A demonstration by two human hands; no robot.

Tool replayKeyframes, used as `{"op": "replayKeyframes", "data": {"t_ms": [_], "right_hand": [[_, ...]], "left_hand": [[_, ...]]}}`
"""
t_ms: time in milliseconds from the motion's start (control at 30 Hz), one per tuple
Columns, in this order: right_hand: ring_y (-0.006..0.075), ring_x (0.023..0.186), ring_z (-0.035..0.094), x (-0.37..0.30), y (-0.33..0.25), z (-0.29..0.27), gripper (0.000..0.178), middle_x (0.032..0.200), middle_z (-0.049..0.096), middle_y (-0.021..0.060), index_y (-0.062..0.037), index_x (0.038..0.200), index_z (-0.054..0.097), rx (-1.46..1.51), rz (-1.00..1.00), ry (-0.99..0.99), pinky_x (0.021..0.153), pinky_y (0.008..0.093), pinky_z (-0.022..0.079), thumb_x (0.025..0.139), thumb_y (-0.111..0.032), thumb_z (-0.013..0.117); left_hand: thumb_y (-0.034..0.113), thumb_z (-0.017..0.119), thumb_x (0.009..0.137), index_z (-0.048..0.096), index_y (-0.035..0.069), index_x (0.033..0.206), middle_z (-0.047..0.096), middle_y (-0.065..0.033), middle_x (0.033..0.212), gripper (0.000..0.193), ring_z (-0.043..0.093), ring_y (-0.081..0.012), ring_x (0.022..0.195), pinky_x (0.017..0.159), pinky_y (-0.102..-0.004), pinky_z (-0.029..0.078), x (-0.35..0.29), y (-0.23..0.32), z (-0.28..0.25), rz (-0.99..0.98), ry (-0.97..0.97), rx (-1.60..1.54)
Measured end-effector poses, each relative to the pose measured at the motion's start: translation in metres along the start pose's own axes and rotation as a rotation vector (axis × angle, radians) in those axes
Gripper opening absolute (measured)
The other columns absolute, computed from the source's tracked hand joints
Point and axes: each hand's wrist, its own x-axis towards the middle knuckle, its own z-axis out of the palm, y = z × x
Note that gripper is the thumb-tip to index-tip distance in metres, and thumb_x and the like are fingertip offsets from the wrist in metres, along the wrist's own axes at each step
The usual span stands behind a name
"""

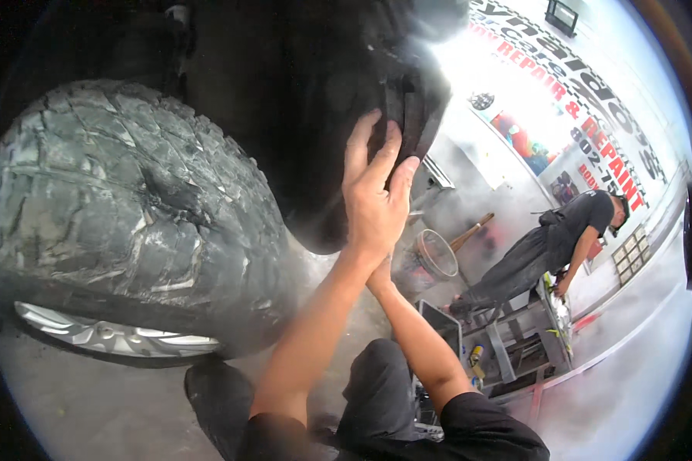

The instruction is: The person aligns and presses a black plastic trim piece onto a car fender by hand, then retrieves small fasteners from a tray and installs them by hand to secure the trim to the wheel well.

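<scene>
My left hand (377,192) reaches up to a black body panel (307,115) beside the wheel. Its fingers are stretched and spread, and the tips lie at the ridged edge strip (411,115) of that panel. Just behind the left wrist, only a small part of my right hand (381,270) shows; its fingers are hidden. Left of both hands stands a large tyre (131,192) with chunky, dusty tread and pale scuffs. A silver wheel rim (115,338) shows along its lower side.
Another person (553,238) in dark clothes bends over a metal work stand (515,346) at the right. Between us are a round bin (437,253), a broom (469,233) and a dark crate (440,326). Lettered signs cover the bright wall (538,92). My knee (377,384) is below my arms.
</scene>
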Motion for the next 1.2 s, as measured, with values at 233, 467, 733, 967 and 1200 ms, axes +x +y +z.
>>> {"op": "replayKeyframes", "data": {"t_ms": [233,467,733,967,1200], "right_hand": [[0.0391,0.124,0.055,0.005,-0.028,-0.009,0.077,0.14,0.044,0.029,0.0049,0.152,0.022,0.213,0.008,0.111,0.083,0.0399,0.061,0.092,-0.009,0.067],[0.039,0.122,0.057,0.008,-0.038,-0.027,0.071,0.138,0.048,0.0287,0.0035,0.151,0.026,0.254,0.035,0.063,0.083,0.0366,0.06,0.095,-0.012,0.065],[0.0365,0.136,0.045,0.083,-0.14,-0.132,0.059,0.147,0.044,0.026,0.0063,0.148,0.035,-0.04,-0.364,0.317,0.112,0.044,0.037,0.098,-0.017,0.058],[0.0431,0.151,0.014,0.152,-0.204,-0.13,0.068,0.159,0.019,0.0316,0.0105,0.153,0.016,-0.131,-0.516,0.172,0.122,0.047,0.013,0.102,-0.024,0.045],[0.0406,0.15,0.011,0.159,-0.197,-0.108,0.074,0.159,0.016,0.0295,0.01,0.154,0.01,-0.124,-0.593,0.25,0.121,0.0446,0.01,0.106,-0.044,0.028]], "left_hand": [[0.005,0.073,0.086,0.06,-0.007,0.129,0.052,-0.0216,0.137,0.046,0.053,-0.0335,0.124,0.107,-0.0388,0.041,0.042,0.026,-0.006,0.005,0.09,-0.147],[-0.002,0.069,0.09,0.06,-0.011,0.121,0.046,-0.0133,0.138,0.033,0.054,-0.0207,0.122,0.105,-0.0327,0.047,0.059,0.031,-0.012,-0.051,0.026,-0.313],[0.019,0.057,0.102,0.044,0.006,0.135,0.052,-0.0136,0.136,0.037,0.051,-0.027,0.124,0.104,-0.0456,0.042,0.072,0.019,-0.026,-0.194,0.106,-0.736],[0.002,0.058,0.098,0.049,-0.001,0.143,0.062,-0.0149,0.129,0.046,0.06,-0.0166,0.111,0.098,-0.0357,0.048,0.099,0.022,-0.012,-0.309,0.157,-0.745],[-0.007,0.062,0.089,0.049,-0.011,0.139,0.062,-0.0201,0.13,0.052,0.062,-0.0212,0.115,0.101,-0.0307,0.049,0.094,0.039,-0.019,-0.341,0.13,-0.71]]}}
